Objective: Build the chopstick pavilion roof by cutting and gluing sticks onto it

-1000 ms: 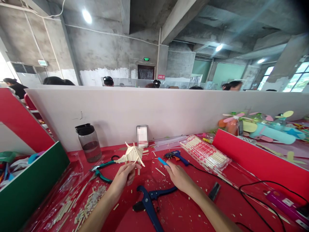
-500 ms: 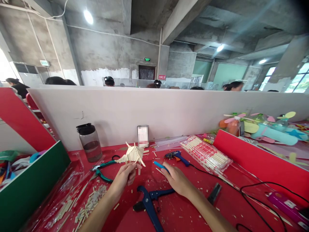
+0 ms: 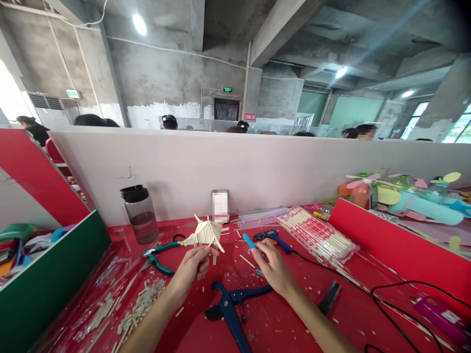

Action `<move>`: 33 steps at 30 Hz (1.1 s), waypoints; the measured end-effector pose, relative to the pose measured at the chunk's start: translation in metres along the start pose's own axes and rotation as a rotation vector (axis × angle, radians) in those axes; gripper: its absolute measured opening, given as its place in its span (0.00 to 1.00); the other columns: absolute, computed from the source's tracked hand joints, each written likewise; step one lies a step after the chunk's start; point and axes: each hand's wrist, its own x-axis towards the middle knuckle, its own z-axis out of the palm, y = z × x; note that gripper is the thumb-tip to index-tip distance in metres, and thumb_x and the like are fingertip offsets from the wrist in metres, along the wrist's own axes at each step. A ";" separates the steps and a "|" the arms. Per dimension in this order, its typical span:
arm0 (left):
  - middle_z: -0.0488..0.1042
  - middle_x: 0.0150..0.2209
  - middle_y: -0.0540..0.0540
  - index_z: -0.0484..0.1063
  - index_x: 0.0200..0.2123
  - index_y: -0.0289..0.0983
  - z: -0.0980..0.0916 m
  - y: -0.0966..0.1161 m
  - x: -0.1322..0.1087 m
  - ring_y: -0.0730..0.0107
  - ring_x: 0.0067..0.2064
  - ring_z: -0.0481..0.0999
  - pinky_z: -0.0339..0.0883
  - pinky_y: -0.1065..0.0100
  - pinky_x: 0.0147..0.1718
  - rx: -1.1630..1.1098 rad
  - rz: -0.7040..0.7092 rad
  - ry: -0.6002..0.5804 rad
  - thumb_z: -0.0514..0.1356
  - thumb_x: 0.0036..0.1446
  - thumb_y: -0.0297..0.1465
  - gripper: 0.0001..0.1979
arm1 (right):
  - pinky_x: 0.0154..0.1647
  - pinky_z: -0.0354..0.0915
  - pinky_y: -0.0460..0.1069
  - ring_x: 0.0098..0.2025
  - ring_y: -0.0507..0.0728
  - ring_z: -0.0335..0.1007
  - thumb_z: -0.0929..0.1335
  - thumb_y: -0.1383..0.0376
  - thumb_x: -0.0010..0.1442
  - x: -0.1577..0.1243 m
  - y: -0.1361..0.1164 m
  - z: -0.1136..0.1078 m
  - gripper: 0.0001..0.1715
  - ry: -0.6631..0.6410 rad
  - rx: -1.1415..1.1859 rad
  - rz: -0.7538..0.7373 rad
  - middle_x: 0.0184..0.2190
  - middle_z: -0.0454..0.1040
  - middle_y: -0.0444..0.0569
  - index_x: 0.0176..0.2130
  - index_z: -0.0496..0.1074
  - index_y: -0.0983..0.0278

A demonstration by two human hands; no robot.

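Note:
My left hand (image 3: 195, 264) is closed, thumb and fingers pinching the lower edge of a small model roof (image 3: 204, 232) made of pale wooden sticks. The roof is ribbed, with corners that flare outward. My right hand (image 3: 273, 264) grips a slim blue tool (image 3: 249, 240), its blue end pointing up and to the left; whether it is a pen or a knife I cannot tell. Just behind the right hand lies a blue glue gun (image 3: 274, 239). Below and between both hands rests a dark blue pipe cutter (image 3: 228, 306). Green-handled pliers (image 3: 162, 257) lie left of the model.
A water bottle (image 3: 139, 215) stands back left, and a framed card (image 3: 221, 206) leans on the white partition (image 3: 279, 166). Bundled sticks (image 3: 316, 233) lie right, near a black cord (image 3: 390, 284). Cut stick pieces (image 3: 143, 301) are heaped at front left. Coloured dividers flank the red table.
My right hand has shifted slightly right, and the blue tool in it has tipped more upright. The left hand keeps hold of the stick roof. The whole view has moved a little.

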 end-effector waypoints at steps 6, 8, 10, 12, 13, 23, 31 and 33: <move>0.53 0.18 0.59 0.77 0.34 0.32 0.002 0.001 -0.004 0.78 0.20 0.46 0.40 0.72 0.18 -0.008 -0.012 0.011 0.66 0.50 0.49 0.23 | 0.39 0.70 0.52 0.36 0.60 0.73 0.66 0.42 0.64 0.014 -0.025 -0.007 0.26 0.058 0.363 0.077 0.34 0.76 0.51 0.38 0.73 0.62; 0.53 0.18 0.59 0.77 0.33 0.33 0.004 0.001 -0.005 0.78 0.20 0.46 0.40 0.72 0.18 -0.011 -0.010 0.011 0.66 0.51 0.49 0.23 | 0.38 0.71 0.52 0.35 0.59 0.73 0.69 0.43 0.61 0.024 -0.038 -0.009 0.25 0.010 0.445 0.042 0.33 0.76 0.50 0.37 0.73 0.62; 0.53 0.18 0.59 0.78 0.33 0.33 0.004 0.001 -0.005 0.78 0.19 0.46 0.41 0.72 0.18 -0.012 -0.003 0.015 0.65 0.52 0.49 0.22 | 0.39 0.71 0.51 0.36 0.58 0.74 0.71 0.47 0.60 0.036 -0.052 -0.009 0.21 -0.062 0.488 -0.016 0.33 0.76 0.48 0.38 0.75 0.61; 0.53 0.17 0.59 0.77 0.33 0.33 0.004 0.001 -0.004 0.78 0.19 0.45 0.40 0.72 0.18 -0.019 -0.004 0.012 0.66 0.52 0.49 0.23 | 0.43 0.72 0.51 0.38 0.58 0.76 0.72 0.49 0.61 0.048 -0.064 -0.007 0.18 -0.106 0.554 -0.070 0.37 0.78 0.48 0.41 0.76 0.61; 0.54 0.17 0.59 0.77 0.33 0.33 0.003 0.000 -0.003 0.79 0.19 0.45 0.40 0.72 0.18 -0.025 -0.006 0.007 0.66 0.51 0.50 0.23 | 0.46 0.72 0.52 0.40 0.58 0.77 0.72 0.50 0.61 0.054 -0.069 -0.004 0.18 -0.120 0.590 -0.094 0.39 0.78 0.48 0.42 0.77 0.60; 0.54 0.16 0.60 0.77 0.33 0.33 0.003 -0.003 0.000 0.80 0.18 0.46 0.39 0.73 0.17 -0.035 -0.024 -0.003 0.66 0.50 0.52 0.25 | 0.58 0.69 0.55 0.54 0.59 0.74 0.71 0.53 0.66 0.067 -0.069 0.026 0.14 -0.223 0.671 -0.269 0.46 0.79 0.51 0.44 0.78 0.60; 0.53 0.16 0.60 0.76 0.33 0.33 0.005 0.001 -0.003 0.79 0.19 0.45 0.40 0.73 0.18 -0.041 -0.036 0.016 0.67 0.50 0.51 0.24 | 0.55 0.71 0.54 0.50 0.58 0.76 0.70 0.53 0.66 0.064 -0.070 0.023 0.15 -0.230 0.516 -0.270 0.48 0.78 0.51 0.46 0.77 0.60; 0.53 0.17 0.60 0.77 0.33 0.33 0.005 0.001 -0.004 0.79 0.20 0.45 0.40 0.73 0.18 -0.036 -0.029 0.019 0.67 0.50 0.51 0.24 | 0.54 0.71 0.54 0.49 0.58 0.76 0.69 0.53 0.67 0.064 -0.070 0.022 0.15 -0.223 0.501 -0.279 0.47 0.78 0.51 0.46 0.77 0.60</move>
